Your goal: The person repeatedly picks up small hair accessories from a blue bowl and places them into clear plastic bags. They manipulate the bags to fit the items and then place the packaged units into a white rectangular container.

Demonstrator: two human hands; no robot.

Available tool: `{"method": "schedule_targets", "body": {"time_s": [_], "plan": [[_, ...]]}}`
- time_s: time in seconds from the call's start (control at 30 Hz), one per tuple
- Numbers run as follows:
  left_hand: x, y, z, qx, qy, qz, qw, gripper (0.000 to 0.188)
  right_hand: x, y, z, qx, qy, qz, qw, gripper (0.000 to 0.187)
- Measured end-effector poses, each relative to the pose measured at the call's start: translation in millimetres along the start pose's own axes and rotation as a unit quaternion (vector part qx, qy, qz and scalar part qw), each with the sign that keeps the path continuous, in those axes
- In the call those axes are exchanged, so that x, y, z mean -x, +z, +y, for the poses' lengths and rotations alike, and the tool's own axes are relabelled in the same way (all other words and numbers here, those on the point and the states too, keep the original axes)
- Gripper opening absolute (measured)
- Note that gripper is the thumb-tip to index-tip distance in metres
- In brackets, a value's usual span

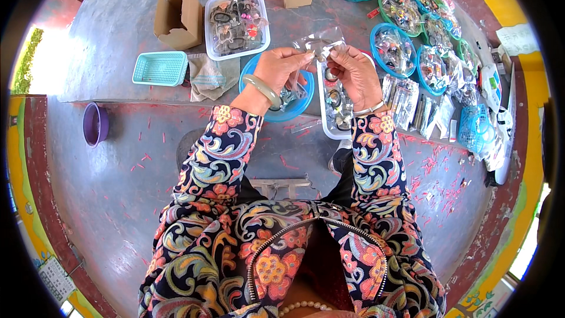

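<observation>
Between the fingertips of both hands is a small clear plastic bag [325, 40], raised over the table's near side. My left hand [272, 74] pinches its left side and my right hand [357, 78] pinches the right. Whether anything lies inside the bag is too small to tell. Under my left hand stands a round blue basin [286, 114] with small bagged items in it. Below my right hand is a white tray [335, 133] of dark bands and small trinkets, partly covered by that hand.
Beyond my hands, a white bin [238, 54] holds hair ties, beside an open cardboard box [179, 19]. A turquoise basket [159, 69] and a folded cloth [213, 78] lie left. Several filled baskets [393, 50] crowd the right. A purple bucket [96, 125] stands on the floor.
</observation>
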State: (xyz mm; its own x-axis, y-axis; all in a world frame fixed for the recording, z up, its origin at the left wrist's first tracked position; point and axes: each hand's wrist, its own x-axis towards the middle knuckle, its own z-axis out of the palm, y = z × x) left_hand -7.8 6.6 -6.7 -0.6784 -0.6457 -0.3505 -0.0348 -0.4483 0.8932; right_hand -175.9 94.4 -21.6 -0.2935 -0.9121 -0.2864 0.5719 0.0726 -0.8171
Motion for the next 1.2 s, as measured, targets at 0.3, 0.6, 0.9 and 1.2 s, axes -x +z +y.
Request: {"method": "schedule_targets", "body": {"time_s": [0.3, 0.6, 0.9, 1.2], "plan": [[-2.8, 3.6, -6.9, 0.059, 0.018, 0.001, 0.998, 0.021, 3.1, 16.6, 10.6, -0.012, 0.007, -0.003, 1.000, 0.013], [-4.0, 1.8, -9.8, 0.035, -0.007, -0.007, 0.999, 0.022, 1.2, 14.7, 12.8, 0.032, -0.040, -0.005, 0.999, 0.014], [-2.6, 2.8, -8.9, -0.054, -0.004, -0.038, 0.998, 0.027, 2.9, -1.9, -5.4, 0.043, -0.015, 0.048, 0.998, 0.013], [-3.5, -2.2, -10.8, 0.052, -0.010, -0.010, 0.999, 0.039, -5.9, -85.2, -31.4, 0.270, -0.110, 0.139, 0.947, 0.012]]}}
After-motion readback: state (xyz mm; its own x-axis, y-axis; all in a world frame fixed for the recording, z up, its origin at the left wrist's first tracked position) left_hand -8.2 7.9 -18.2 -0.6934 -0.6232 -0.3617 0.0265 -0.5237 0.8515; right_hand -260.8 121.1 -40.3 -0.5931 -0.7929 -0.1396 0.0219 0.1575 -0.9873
